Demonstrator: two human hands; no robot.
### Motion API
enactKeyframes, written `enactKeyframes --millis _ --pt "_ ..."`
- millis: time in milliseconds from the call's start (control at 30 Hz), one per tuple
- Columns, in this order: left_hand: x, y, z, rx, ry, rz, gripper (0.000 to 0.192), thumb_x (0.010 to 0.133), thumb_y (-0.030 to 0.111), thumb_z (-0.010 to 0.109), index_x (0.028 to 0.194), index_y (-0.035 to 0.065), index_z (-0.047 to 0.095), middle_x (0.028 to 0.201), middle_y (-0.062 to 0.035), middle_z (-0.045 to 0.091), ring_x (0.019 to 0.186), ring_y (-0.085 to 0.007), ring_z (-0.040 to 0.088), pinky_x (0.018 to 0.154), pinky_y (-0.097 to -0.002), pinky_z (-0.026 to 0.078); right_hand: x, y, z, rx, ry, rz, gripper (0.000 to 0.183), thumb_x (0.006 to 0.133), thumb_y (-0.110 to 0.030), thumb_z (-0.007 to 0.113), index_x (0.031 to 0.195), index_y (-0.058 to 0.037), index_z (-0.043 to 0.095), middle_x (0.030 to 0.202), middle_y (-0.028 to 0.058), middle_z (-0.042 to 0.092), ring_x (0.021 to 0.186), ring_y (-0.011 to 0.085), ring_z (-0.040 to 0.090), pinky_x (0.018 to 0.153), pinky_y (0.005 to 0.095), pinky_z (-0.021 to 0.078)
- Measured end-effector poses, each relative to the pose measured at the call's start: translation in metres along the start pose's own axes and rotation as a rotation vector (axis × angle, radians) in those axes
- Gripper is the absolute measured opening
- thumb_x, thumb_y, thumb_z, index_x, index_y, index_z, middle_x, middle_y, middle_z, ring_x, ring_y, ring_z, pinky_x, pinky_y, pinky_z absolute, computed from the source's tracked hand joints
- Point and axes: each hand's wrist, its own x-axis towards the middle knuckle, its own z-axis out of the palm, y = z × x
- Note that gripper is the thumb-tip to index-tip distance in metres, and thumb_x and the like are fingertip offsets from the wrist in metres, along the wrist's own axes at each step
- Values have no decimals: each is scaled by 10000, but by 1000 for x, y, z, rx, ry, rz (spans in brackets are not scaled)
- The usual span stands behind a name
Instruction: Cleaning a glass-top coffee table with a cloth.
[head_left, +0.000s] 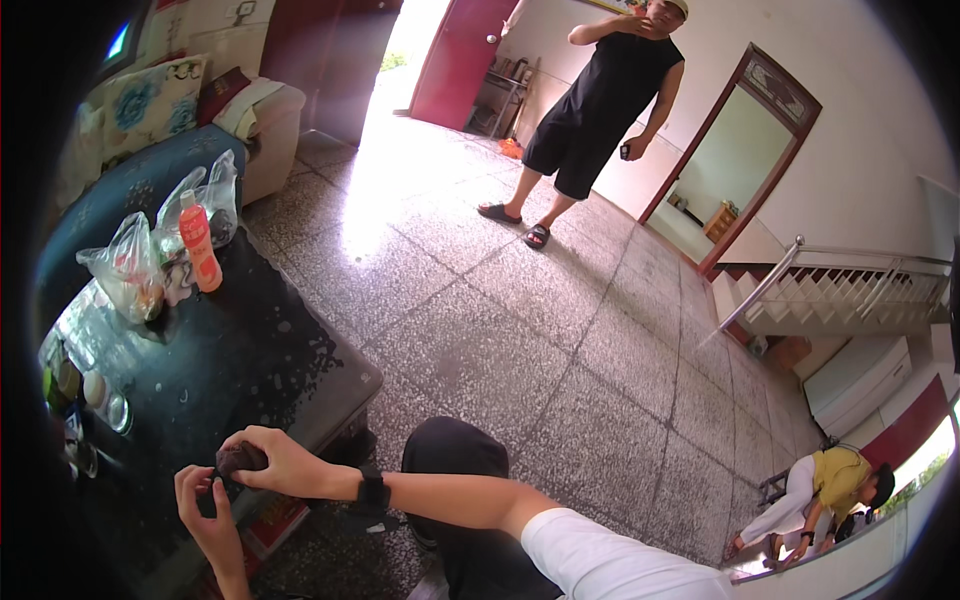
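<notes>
My right hand (279, 459) comes in from the lower right, with a black band on the wrist, and grips a dark brown, rounded lump (241, 457) whose kind I cannot tell. Close to its left side are the bent fingers of my left hand (206, 499). The left thumb and fingertips nearly meet around a small dark bit beside the lump; whether they pinch it is unclear. Both hands are over the near edge of a dark, glossy low table (247, 360).
On the table stand a pink-labelled bottle (201, 244), a knotted plastic bag (131, 270) and small jars (112, 405). A sofa (135, 180) lies beyond. One person (607, 97) stands on the speckled floor (480, 337); another (832, 487) bends over at lower right. Stairs (825, 292) rise at right.
</notes>
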Motion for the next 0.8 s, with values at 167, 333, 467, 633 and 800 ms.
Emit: enactKeyframes --millis 167,333,467,633,800 --pt "2 8 0 -7 -34 49 82 829 -16 574 911 -10 568 949 -83 539 849 -168 519 735 -275 397 -2 0 4 -111 -15 -15 343 768 -92 702 1085 -3 608 925 84 612 869 161 587 790 295 471" --pt "1 9 1 0 -64 93 123 772 -44 615 884 -11 576 939 -101 534 875 -213 535 767 -286 409 -2 4 9 -105 -12 -19 347 750 -88 700 1076 -1 617 931 96 611 871 181 586 784 306 467" --pt "1 12 1 21 -62 128 151 757 -65 616 889 -11 570 939 -110 531 885 -231 542 801 -300 420 -1 4 10 -116 -18 -12 343 747 -97 701 1067 0 623 935 103 607 888 197 587 794 312 465" --pt "1 12 -1 78 -15 114 167 748 -90 606 883 -9 551 944 -117 527 882 -240 545 815 -307 425 -2 4 9 -141 0 -32 341 755 -99 703 1071 -2 621 946 104 601 893 197 584 800 308 463" --pt "1 15 -1 84 9 49 198 707 -101 638 857 -6 551 945 -126 527 894 -278 553 833 -342 432 -3 1 8 -124 6 -50 347 762 -95 704 1085 -4 615 959 101 598 900 198 585 815 309 464"
